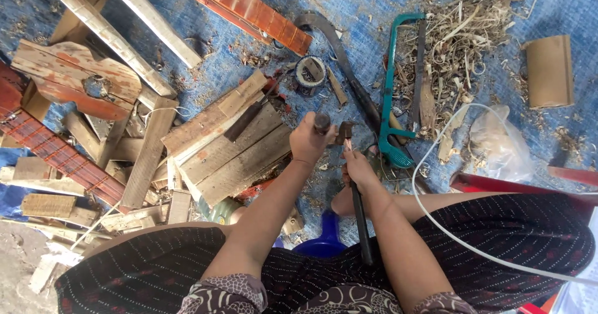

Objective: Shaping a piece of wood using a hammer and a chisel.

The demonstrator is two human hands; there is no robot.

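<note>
A: What covers the ground?

B: A blue woven mat fills the view, littered with sawdust. On its left lies a heap of weathered wooden planks, well apart from a pile of pale curled wood shavings at upper right. A teal-framed hacksaw lies between them, lengthwise up the picture.

A: Is there open room?

B: Little. Bare mat shows only along the top and right edge.

A: What is being handled?

B: 1 long dark metal rod, its long axis running from the lap up toward the hands, nearly vertical in the picture.

A: And the 2 hands?

B: The left hand is fisted around a dark round-topped tool handle, forearm stretched forward. The right hand has its fingers curled tightly about the rod's upper end, just beside the left.
</note>
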